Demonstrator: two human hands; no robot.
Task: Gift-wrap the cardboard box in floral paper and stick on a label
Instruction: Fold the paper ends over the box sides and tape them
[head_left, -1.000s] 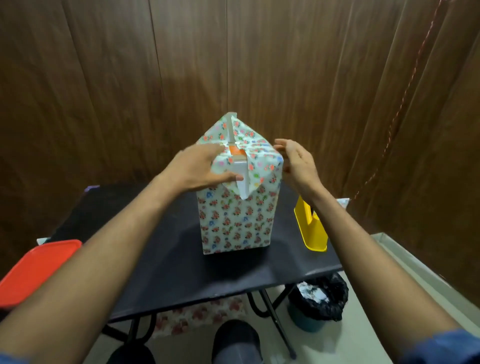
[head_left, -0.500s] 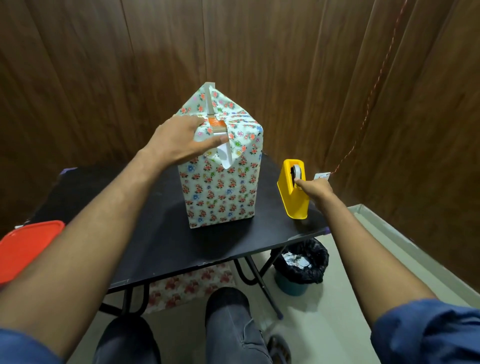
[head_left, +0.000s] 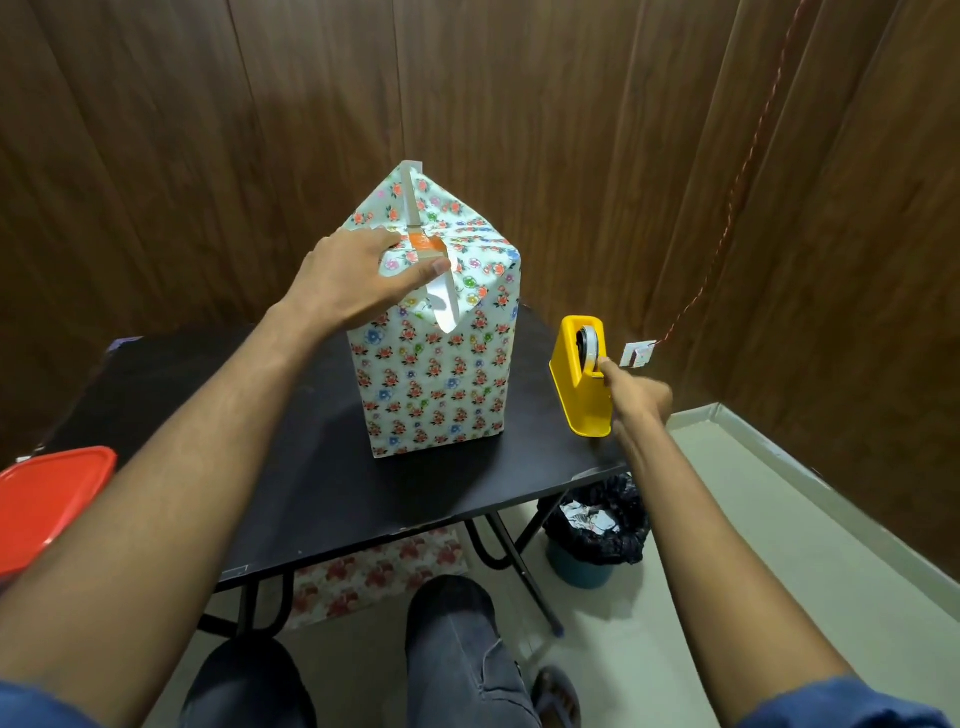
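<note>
The left hand lies flat on top of the wrapped box, fingers straight and pressing the folded paper flaps down near the orange patch at the seam. The box stands upright, long axis vertical, at the middle of the black counter, with one paper end standing up at the back. The right hand is at the yellow tape dispenser, which sits just beside the box at the counter's right edge; its fingertips pinch at the tape roll, apparently on the loose end, though the tape itself is too thin to see. The coming move likely turns on this: the flap that needs sealing lies up and to the left of the right hand, under the left hand's thumb, so the tape must travel across and upward to the box top while the left keeps the fold closed
</note>
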